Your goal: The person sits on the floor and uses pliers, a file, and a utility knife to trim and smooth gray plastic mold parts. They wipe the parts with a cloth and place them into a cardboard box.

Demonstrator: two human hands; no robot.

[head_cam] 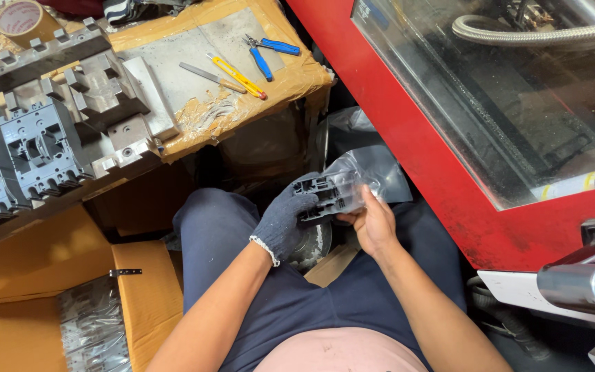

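Observation:
My left hand (282, 219), in a dark knit glove, grips a dark grey moulded plastic part (323, 195) from its left side, above my lap. My bare right hand (374, 222) holds the same part from below and right, fingers also on a clear plastic bag (374, 172) that covers the part's far end. The bag stretches away towards the red machine.
Several grey moulded parts (32, 148) are stacked on the bench at left. Blue pliers (268, 51), a yellow utility knife (237, 74) and a file (209, 76) lie on cardboard. A tape roll (21, 19) sits top left. An open carton (49, 303) with bagged parts stands lower left. A red machine door (442, 158) is at right.

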